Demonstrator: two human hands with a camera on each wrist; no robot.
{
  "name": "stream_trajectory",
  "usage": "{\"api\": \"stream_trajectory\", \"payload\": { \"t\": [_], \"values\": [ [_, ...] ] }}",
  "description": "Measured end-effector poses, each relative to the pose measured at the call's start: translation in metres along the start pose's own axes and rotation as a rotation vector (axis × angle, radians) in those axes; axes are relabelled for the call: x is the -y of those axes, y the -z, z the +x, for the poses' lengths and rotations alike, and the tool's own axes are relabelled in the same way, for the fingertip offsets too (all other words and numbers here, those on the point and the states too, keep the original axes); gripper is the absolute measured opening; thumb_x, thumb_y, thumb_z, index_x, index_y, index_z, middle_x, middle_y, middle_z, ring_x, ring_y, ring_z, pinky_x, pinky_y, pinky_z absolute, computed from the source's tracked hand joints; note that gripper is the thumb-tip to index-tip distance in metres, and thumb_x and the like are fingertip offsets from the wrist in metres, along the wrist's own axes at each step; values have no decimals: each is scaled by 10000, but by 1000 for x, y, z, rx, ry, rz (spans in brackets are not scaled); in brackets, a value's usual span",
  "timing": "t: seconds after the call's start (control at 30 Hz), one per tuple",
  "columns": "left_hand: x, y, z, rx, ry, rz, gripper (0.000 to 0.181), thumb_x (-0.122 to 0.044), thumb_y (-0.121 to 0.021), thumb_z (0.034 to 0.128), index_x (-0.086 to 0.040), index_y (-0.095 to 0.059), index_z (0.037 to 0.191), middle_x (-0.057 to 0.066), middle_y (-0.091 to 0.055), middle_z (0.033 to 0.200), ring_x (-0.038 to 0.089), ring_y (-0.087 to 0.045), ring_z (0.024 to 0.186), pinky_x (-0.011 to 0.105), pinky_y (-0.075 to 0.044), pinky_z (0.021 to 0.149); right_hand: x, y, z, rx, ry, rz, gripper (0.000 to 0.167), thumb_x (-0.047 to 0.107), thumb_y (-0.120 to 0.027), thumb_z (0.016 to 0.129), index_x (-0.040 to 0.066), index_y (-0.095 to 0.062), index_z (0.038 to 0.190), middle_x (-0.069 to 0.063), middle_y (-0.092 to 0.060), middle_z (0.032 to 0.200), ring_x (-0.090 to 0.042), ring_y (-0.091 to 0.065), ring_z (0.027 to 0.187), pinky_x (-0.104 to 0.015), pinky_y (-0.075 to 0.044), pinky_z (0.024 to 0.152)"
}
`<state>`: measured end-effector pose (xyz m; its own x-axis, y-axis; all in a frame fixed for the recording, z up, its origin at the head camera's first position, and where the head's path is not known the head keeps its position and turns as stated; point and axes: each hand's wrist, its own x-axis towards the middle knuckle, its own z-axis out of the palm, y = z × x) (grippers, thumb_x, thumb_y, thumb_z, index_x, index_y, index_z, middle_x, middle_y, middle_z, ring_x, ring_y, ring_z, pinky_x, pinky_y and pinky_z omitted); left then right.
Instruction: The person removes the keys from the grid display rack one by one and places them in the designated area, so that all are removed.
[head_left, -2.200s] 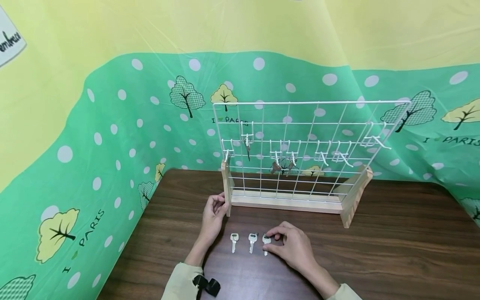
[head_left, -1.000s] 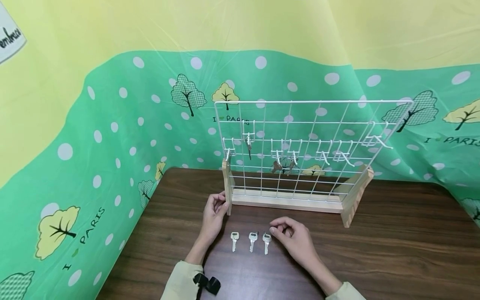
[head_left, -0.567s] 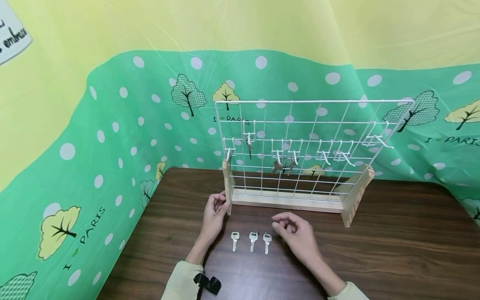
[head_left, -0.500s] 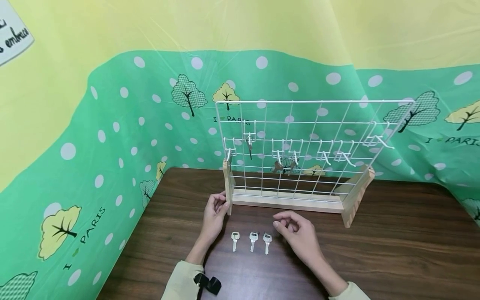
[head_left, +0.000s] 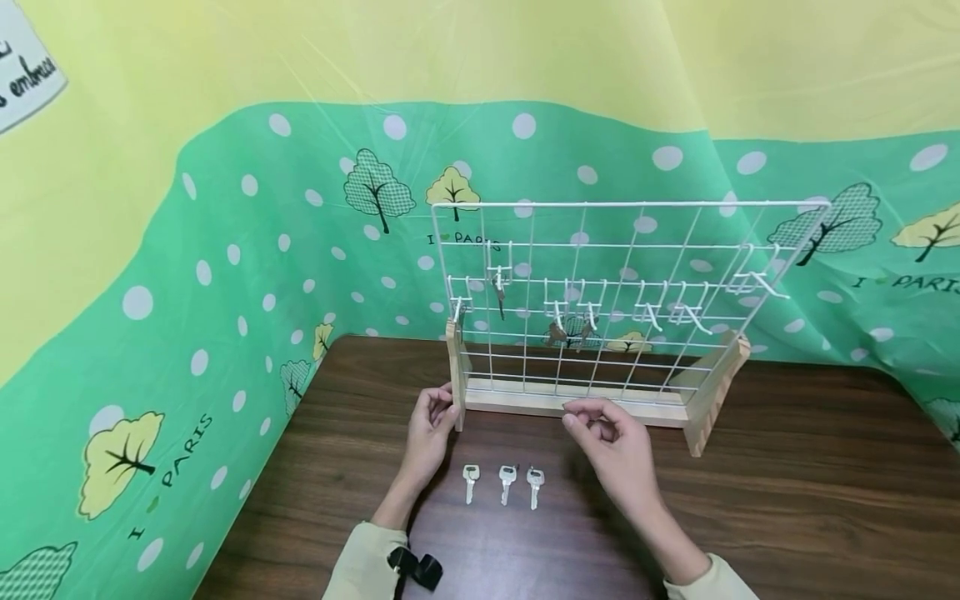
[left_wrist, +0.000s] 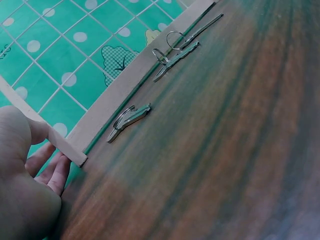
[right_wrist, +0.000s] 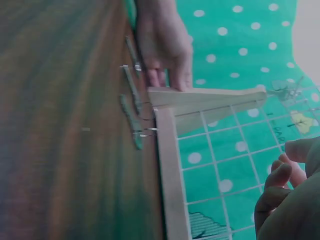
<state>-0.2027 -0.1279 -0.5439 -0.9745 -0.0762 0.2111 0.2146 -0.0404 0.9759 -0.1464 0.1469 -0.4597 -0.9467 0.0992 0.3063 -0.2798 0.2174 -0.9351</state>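
3 keys (head_left: 507, 474), left of right hand (head_left: 618, 450), apart

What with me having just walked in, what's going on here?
A person's left hand grips the pale wooden left leg of a white wire-grid rack. Their right hand, loosely curled, is in front of the rack, seemingly holding nothing. Three silvery metal keys lie in a row on the dark brown wood-grain table, and what look like darker metal keys hang from some of the rack's white wire hooks.
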Motion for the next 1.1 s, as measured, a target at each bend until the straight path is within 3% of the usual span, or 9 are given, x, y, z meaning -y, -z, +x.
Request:
{"api": "stream_trajectory", "payload": {
  "t": [0.2,0.43,0.7,0.9,1.1],
  "values": [
    [-1,0,0,1,8,-16,171,97,-596,1072,133,-496,1205,341,-552,1557,446,-525,1488,246,-448,1205,14,2,11,-39,-21,65,112,-7,-780,1007,0,-797,1118,29,-660,864,-47,-447,521,-233,-359,456],
    [0,-1,1,6,1,-14,164,102,-591,1069,141,-497,1197,354,-549,1554,463,-530,1480,326,-456,1233,23,4,23,-94,-22,117,160,-13,-763,1023,-39,-773,1180,6,-694,951,-101,-476,485,-239,-314,413],
    [-1,1,0,6,2,-13,170,99,-584,1074,152,-487,1203,360,-544,1548,465,-520,1486,416,-434,1267,30,5,37,-212,-14,194,200,-70,-732,1016,-75,-735,1216,3,-741,1009,-105,-575,528,-200,-494,511],
    [1,1,0,15,-7,0,178,100,-584,1075,155,-481,1209,361,-545,1548,465,-519,1487,354,-449,1247,36,6,46,-226,16,305,242,-90,-725,1013,-115,-685,1250,-115,-794,1079,-104,-632,557,-201,-560,540],
    [0,1,1,10,-15,6,163,105,-577,1073,151,-486,1200,366,-553,1536,463,-536,1469,286,-469,1210,43,5,54,-216,-12,359,215,-61,-733,1023,-46,-682,1231,-95,-815,1113,-114,-658,540,-149,-406,420]
  ]
}}
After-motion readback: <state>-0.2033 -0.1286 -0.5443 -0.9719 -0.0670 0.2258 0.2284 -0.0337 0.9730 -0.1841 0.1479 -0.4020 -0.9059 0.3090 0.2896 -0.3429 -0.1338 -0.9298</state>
